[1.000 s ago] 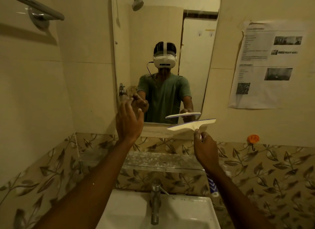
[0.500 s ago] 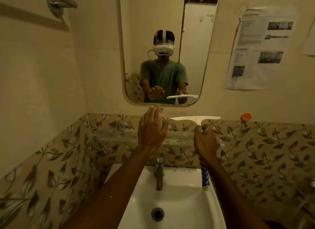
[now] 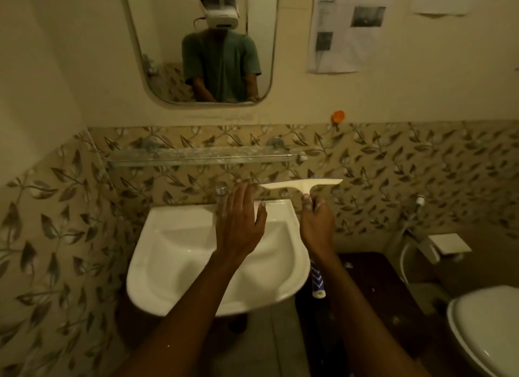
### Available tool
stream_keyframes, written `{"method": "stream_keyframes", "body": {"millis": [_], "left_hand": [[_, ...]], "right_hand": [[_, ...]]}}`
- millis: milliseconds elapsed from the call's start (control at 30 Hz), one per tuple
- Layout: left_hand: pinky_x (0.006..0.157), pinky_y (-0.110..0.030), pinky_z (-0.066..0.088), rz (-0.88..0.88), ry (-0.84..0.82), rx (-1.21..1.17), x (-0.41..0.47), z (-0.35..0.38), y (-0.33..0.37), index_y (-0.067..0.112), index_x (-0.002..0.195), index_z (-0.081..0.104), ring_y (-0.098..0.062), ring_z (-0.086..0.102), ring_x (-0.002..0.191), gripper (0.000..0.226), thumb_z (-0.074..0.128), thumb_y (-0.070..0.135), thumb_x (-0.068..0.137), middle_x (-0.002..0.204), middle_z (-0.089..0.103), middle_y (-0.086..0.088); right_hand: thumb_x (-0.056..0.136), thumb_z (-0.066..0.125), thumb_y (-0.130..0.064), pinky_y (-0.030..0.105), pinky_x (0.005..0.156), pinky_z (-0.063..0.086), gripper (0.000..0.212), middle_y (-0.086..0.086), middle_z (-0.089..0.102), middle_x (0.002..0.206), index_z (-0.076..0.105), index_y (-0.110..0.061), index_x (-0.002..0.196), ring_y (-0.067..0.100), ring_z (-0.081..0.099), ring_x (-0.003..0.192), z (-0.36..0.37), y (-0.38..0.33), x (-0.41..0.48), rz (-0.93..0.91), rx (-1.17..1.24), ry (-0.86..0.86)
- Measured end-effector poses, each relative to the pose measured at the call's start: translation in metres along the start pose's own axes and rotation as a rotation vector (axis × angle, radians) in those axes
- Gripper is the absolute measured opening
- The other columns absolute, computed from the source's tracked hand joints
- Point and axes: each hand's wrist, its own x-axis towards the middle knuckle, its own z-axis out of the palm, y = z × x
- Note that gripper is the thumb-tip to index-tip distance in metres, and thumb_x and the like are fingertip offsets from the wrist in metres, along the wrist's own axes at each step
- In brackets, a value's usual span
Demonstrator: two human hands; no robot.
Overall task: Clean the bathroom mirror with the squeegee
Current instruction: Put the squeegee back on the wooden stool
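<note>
Head view: the right hand (image 3: 316, 227) has its grip closed round the stem of the squeegee (image 3: 302, 184). The pale blade is level in front of the leaf-patterned tiles (image 3: 393, 180), below the glass shelf (image 3: 196, 156) and well below the mirror (image 3: 165, 53). The blue-and-white handle end sticks out under the wrist. The left hand (image 3: 238, 222) is flat with straight fingers and holds nothing. It hovers over the back rim of the sink (image 3: 174, 253) by the tap (image 3: 222, 192), just beside the blade's left tip.

A second ago the blade was at the mirror's lower edge and the left hand was raised beside the glass. Both hands have since dropped to sink height. The camera has tipped down, so the mirror now sits at the top and a toilet (image 3: 488, 329) has come into view at lower right.
</note>
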Motion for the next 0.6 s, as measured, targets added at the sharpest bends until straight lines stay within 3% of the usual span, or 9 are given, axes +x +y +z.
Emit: {"method": "stream_keyframes", "body": {"millis": [100,267,433,533,600], "left_hand": [[0.108,-0.037,0.035,-0.014,-0.001,-0.027,-0.03,0.014,0.038,0.013,0.138,0.045,-0.022,0.042,0.133,0.049,0.048,0.033,0.093,0.142,0.049,-0.006],[0.112,-0.037,0.03,-0.046,-0.09,-0.095,-0.08,0.057,0.119,0.016,0.139,0.044,-0.019,0.034,0.14,0.049,0.046,0.034,0.093,0.148,0.042,-0.003],[0.106,-0.038,0.039,-0.058,-0.146,-0.071,-0.112,0.106,0.207,0.012,0.134,0.05,-0.022,0.046,0.13,0.046,0.052,0.031,0.092,0.139,0.051,-0.008],[0.107,-0.039,0.039,-0.06,-0.192,-0.055,-0.118,0.13,0.247,0.012,0.138,0.046,-0.021,0.043,0.132,0.049,0.048,0.033,0.094,0.141,0.05,-0.007],[0.111,-0.04,0.035,-0.082,-0.223,-0.064,-0.12,0.145,0.267,0.013,0.141,0.042,-0.02,0.037,0.138,0.051,0.047,0.035,0.095,0.145,0.046,-0.006]], "right_hand": [[0.101,0.04,-0.04,0.041,0.086,0.051,0.038,0.004,0.067,0.1,0.059,-0.012,0.118,0.026,0.063,0.1,-0.031,0.034,-0.006,0.065,-0.002,-0.004],[0.1,0.037,-0.044,0.046,0.094,0.048,0.043,0.005,0.066,0.118,0.054,-0.019,0.131,0.026,0.06,0.11,-0.104,0.096,-0.002,0.143,-0.03,-0.028],[0.101,0.038,-0.042,0.038,0.08,0.049,0.038,0.005,0.068,0.102,0.057,-0.017,0.123,0.024,0.063,0.097,-0.179,0.16,0.021,0.21,-0.052,-0.055],[0.102,0.038,-0.039,0.03,0.065,0.041,0.034,-0.007,0.059,0.081,0.058,-0.016,0.118,0.009,0.056,0.078,-0.213,0.191,0.037,0.224,-0.063,-0.073],[0.102,0.039,-0.038,0.029,0.068,0.041,0.033,-0.014,0.052,0.077,0.058,-0.015,0.117,0.003,0.051,0.074,-0.227,0.21,0.048,0.264,-0.066,-0.076]]}}
